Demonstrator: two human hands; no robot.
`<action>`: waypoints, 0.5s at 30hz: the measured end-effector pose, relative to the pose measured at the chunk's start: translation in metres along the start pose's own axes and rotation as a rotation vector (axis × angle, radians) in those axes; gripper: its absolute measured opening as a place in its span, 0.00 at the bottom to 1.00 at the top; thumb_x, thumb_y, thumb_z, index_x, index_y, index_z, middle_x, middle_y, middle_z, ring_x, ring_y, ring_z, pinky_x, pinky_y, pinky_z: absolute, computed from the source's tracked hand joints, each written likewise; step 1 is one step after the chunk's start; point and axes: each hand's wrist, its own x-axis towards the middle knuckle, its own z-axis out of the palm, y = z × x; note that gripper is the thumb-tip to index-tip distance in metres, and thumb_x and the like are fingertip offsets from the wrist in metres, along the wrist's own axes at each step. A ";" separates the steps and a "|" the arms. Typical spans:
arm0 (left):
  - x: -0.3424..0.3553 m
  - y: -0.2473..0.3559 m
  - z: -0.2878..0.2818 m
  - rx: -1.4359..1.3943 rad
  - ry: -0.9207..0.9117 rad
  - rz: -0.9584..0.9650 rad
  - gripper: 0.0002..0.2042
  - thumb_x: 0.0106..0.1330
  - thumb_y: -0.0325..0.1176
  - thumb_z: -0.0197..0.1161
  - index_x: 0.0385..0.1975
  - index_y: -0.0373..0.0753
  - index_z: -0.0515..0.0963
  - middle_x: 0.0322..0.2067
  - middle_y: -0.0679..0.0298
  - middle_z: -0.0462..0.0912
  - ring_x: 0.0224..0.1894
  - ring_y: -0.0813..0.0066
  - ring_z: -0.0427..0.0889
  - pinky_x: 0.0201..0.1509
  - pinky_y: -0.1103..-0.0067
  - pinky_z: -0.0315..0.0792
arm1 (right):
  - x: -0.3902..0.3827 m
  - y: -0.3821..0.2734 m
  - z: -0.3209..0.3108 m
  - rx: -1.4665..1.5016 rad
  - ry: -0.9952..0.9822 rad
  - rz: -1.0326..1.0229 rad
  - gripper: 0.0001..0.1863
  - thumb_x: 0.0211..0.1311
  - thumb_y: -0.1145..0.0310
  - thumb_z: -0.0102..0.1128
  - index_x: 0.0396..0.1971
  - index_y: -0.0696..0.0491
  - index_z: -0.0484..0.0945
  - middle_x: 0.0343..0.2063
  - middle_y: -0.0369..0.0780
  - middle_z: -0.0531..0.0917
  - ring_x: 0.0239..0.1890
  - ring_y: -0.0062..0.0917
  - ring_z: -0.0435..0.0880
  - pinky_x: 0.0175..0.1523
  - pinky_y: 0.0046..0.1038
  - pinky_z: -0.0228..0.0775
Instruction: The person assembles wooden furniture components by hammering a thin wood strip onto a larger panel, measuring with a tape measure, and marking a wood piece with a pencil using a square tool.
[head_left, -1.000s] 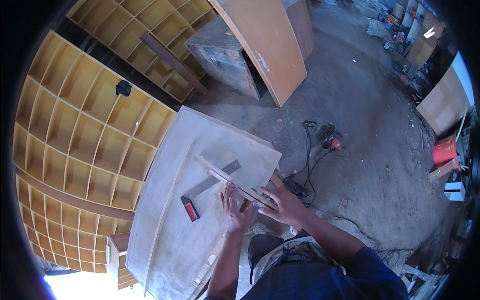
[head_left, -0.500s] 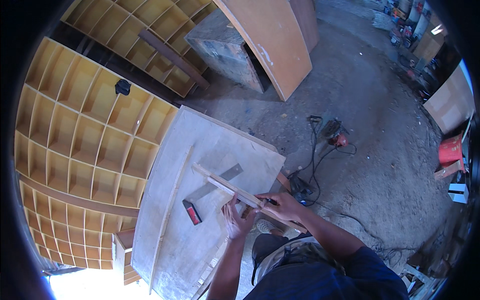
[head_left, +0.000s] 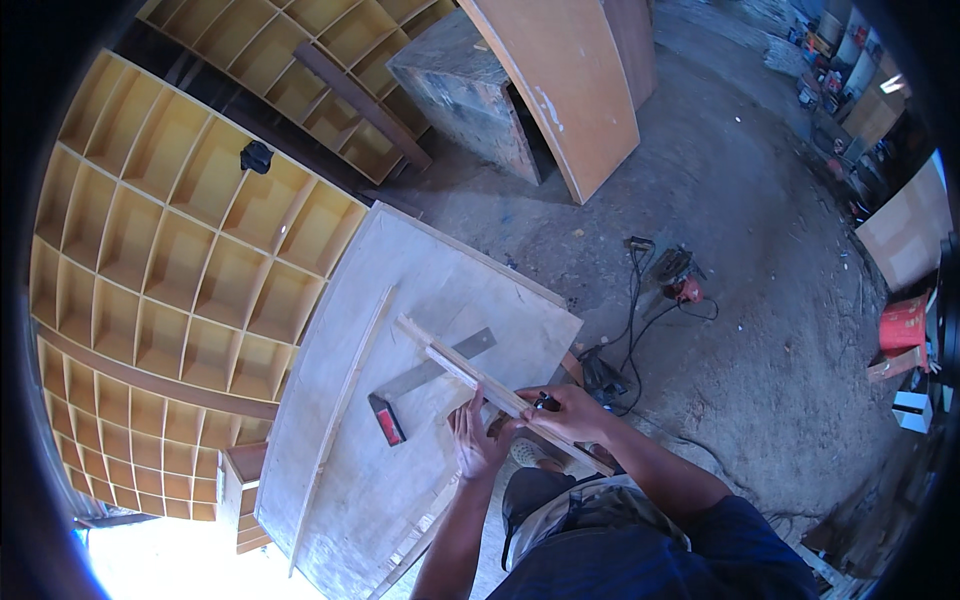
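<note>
A long wooden strip (head_left: pixel 448 358) slants over the pale worktable (head_left: pixel 345 262), with a shorter pale strip (head_left: pixel 452 367) lying along its side. My left hand (head_left: pixel 480 440) grips the strips from the near left, fingertips against the shorter piece. Higher up to the right, my right hand (head_left: pixel 572 413) is closed around the long strip. A small dark object (head_left: pixel 547 402) shows at its fingers; its kind cannot be made out. Partly beneath the strip lies a try square (head_left: pixel 410 380) with a red and black handle. Another thin strip (head_left: pixel 345 410) rests along the table's left side.
Yellow gridded wooden panels (head_left: pixel 215 215) stand at the left, one bearing a black bundle (head_left: pixel 256 156). Beyond the table are a large box (head_left: pixel 455 100) and a curved board (head_left: pixel 560 95). A corded power tool (head_left: pixel 680 275) lies on the floor, right of a red bucket-free stretch of cable (head_left: pixel 632 340).
The whole view has shifted slightly, moving the table and panels a little in the picture. Both hands keep their hold on the strips.
</note>
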 end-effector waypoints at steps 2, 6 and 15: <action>0.000 0.002 0.000 -0.007 -0.008 -0.019 0.46 0.61 0.61 0.74 0.71 0.31 0.68 0.51 0.49 0.84 0.54 0.50 0.82 0.63 0.57 0.68 | -0.001 -0.003 0.001 0.008 0.011 0.005 0.24 0.72 0.56 0.66 0.64 0.49 0.82 0.26 0.34 0.85 0.27 0.14 0.77 0.35 0.24 0.70; -0.002 -0.001 0.003 0.011 0.000 -0.014 0.47 0.61 0.62 0.73 0.71 0.31 0.68 0.52 0.49 0.83 0.54 0.50 0.82 0.63 0.56 0.68 | 0.003 0.006 0.005 0.036 0.035 -0.045 0.24 0.72 0.57 0.66 0.63 0.50 0.82 0.26 0.36 0.85 0.28 0.14 0.77 0.36 0.25 0.71; -0.004 -0.004 0.007 0.010 -0.028 -0.060 0.47 0.59 0.64 0.74 0.70 0.33 0.68 0.56 0.49 0.79 0.60 0.48 0.78 0.65 0.54 0.66 | 0.001 -0.003 0.000 -0.002 0.028 0.057 0.24 0.69 0.61 0.67 0.63 0.52 0.83 0.32 0.40 0.89 0.34 0.18 0.84 0.43 0.27 0.76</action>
